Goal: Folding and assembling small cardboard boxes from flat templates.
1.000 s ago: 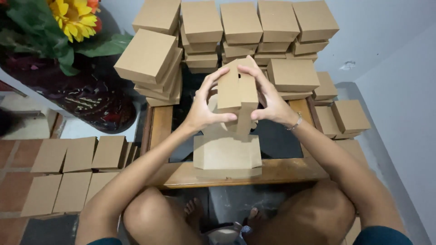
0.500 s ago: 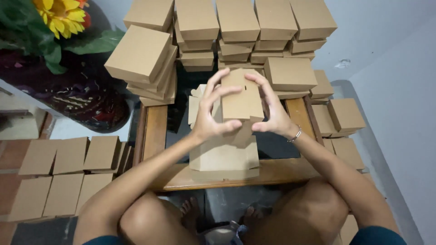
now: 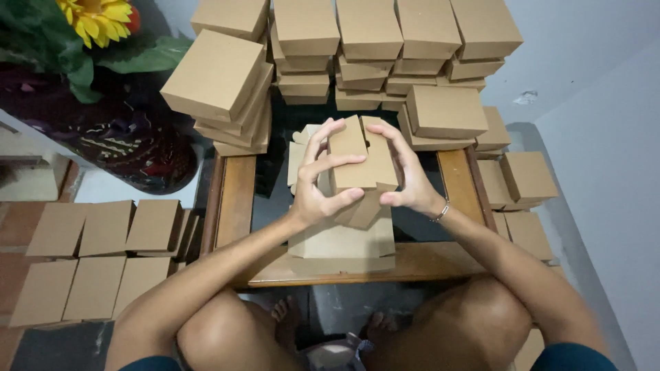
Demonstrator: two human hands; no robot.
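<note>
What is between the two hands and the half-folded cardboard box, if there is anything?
Nothing visible. The left hand and the right hand both grip the half-folded cardboard box directly, fingers pressed on its panels. It is held above the stack of flat cardboard blanks on the wooden table.

Box stacks [image 3: 357, 48] behind table [image 3: 237, 199]; flat blanks [image 3: 103, 254] left on floor.
</note>
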